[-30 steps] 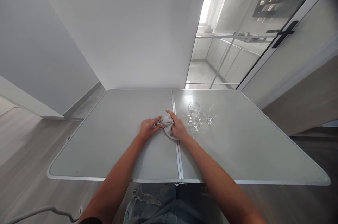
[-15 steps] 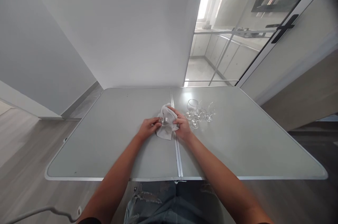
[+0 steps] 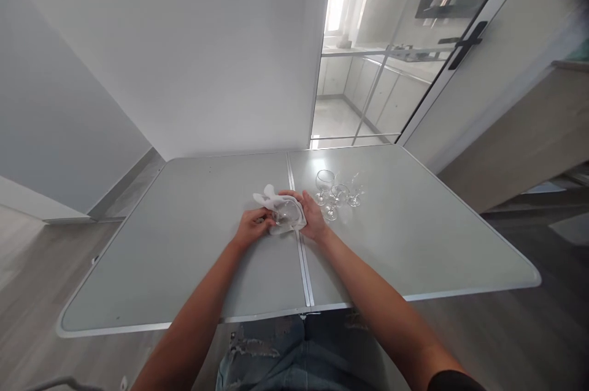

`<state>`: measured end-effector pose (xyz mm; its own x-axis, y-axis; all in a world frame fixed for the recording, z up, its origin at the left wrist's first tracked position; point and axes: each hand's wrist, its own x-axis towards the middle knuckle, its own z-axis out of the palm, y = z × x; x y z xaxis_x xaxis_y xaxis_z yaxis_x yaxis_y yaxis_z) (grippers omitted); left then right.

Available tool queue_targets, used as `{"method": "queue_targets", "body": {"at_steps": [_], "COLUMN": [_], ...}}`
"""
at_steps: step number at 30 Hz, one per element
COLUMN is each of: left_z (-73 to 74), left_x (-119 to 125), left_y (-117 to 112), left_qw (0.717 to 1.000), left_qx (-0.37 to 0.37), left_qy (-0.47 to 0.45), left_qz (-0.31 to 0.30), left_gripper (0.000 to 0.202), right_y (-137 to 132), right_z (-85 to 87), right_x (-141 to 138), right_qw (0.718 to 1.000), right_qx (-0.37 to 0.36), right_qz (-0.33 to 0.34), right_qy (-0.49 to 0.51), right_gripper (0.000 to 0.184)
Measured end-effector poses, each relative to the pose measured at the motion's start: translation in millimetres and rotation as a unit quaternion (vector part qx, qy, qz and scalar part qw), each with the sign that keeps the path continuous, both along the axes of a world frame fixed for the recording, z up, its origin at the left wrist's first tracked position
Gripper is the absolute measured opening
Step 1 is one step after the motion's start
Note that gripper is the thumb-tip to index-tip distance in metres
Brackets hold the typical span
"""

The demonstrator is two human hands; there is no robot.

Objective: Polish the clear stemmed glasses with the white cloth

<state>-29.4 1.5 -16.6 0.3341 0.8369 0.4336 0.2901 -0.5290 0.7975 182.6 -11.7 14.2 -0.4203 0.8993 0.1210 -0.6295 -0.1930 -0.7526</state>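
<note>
Both hands meet over the middle seam of a grey folding table. My left hand is closed on the foot end of a small clear wine glass held on its side. My right hand grips a white cloth wrapped round the glass's bowl. A loose end of the cloth sticks up to the left. Just right of my right hand stand three more clear stemmed glasses in a tight group.
A white wall rises behind the table's far edge. To the right, a glass sliding door with a black handle shows a kitchen beyond. The floor is pale wood. My jeans show below the table's near edge.
The cloth has shifted round the glass, its free end now poking up on the left. The view has swung a little to the right, so everything sits further left.
</note>
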Motion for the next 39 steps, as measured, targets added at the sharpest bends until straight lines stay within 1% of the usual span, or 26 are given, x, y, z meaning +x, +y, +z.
{"method": "queue_targets", "body": {"at_steps": [3,6,8,10,11,13,16,18,21,24,26,28,30,31,32,33,34,35,37,39], "left_z": [2.0,2.6,2.3,2.2,2.3,3.0,5.0,6.8,8.6,7.7,6.0,4.3,3.7,3.8,4.2,4.8,5.5,6.2,7.6,9.1], "left_x": [2.4,3.7,3.9,3.9,4.0,4.5,5.0,4.8,2.6,-1.5,-4.2,-5.7,-5.2,-4.4,-3.4,-2.2,-1.2,-0.4,0.4,0.1], "left_y": [3.3,8.0,10.3,10.9,10.5,8.8,5.9,4.8,4.0,3.3,2.8,2.2,1.3,0.7,0.0,-0.8,-1.7,-2.5,-4.1,-5.4], "left_qw": [0.995,0.985,0.981,0.981,0.982,0.982,0.981,0.983,0.988,0.995,0.998,0.998,0.995,0.995,0.994,0.993,0.993,0.992,0.992,0.994], "left_qx": [-0.07,-0.1,-0.101,-0.097,-0.096,-0.097,-0.109,-0.109,-0.098,-0.073,-0.035,0.009,0.037,0.042,0.042,0.038,0.032,0.026,0.016,0.008], "left_qy": [-0.074,-0.138,-0.159,-0.163,-0.163,-0.164,-0.158,-0.147,-0.119,-0.057,0.0,0.052,0.086,0.095,0.1,0.105,0.108,0.111,0.109,0.099], "left_qz": [0.005,0.038,0.049,0.037,0.028,0.013,0.002,0.001,0.02,0.039,0.043,0.036,0.016,0.003,-0.011,-0.027,-0.04,-0.051,-0.058,-0.053], "left_gripper": [0.047,0.049,0.047,0.045,0.044,0.043,0.041,0.042,0.041,0.034,0.029,0.025,0.021,0.019,0.018,0.017,0.017,0.017,0.018,0.022], "right_y": [-3.1,-6.3,-8.0,-9.5,-10.0,-10.4,-8.5,-6.1,-1.6,2.4,3.5,2.8,0.9,-0.1,-0.7,-1.0,-0.8,-0.2,2.2,5.1], "right_z": [5.4,1.7,-5.6,-14.4,-18.7,-25.7,-31.4,-32.0,-29.4,-24.8,-21.2,-17.4,-13.5,-11.8,-10.5,-9.6,-9.2,-9.1,-9.7,-10.8], "right_x": [-6.3,-12.5,-17.0,-21.0,-22.5,-23.6,-20.7,-17.4,-13.8,-13.5,-14.2,-14.6,-13.7,-13.0,-12.1,-11.3,-10.7,-10.3,-10.4,-11.3], "right_qw": [1.0,0.997,0.989,0.968,0.952,0.91,0.831,0.773,0.684,0.609,0.575,0.561,0.564,0.573,0.587,0.609,0.639,0.677,0.771,0.869], "right_qx": [0.01,0.049,0.102,0.172,0.21,0.276,0.352,0.405,0.487,0.562,0.591,0.596,0.592,0.586,0.572,0.549,0.514,0.468,0.361,0.244], "right_qz": [0.004,-0.01,-0.031,-0.056,-0.071,-0.116,-0.196,-0.235,-0.268,-0.27,-0.28,-0.293,-0.292,-0.287,-0.283,-0.281,-0.282,-0.284,-0.28,-0.253], "right_qy": [-0.019,-0.062,-0.107,-0.171,-0.209,-0.287,-0.384,-0.429,-0.472,-0.489,-0.492,-0.495,-0.496,-0.497,-0.498,-0.499,-0.498,-0.492,-0.444,-0.349], "right_gripper": [0.063,0.066,0.071,0.083,0.086,0.087,0.083,0.08,0.074,0.067,0.062,0.056,0.051,0.049,0.047,0.045,0.042,0.04,0.034,0.027]}}
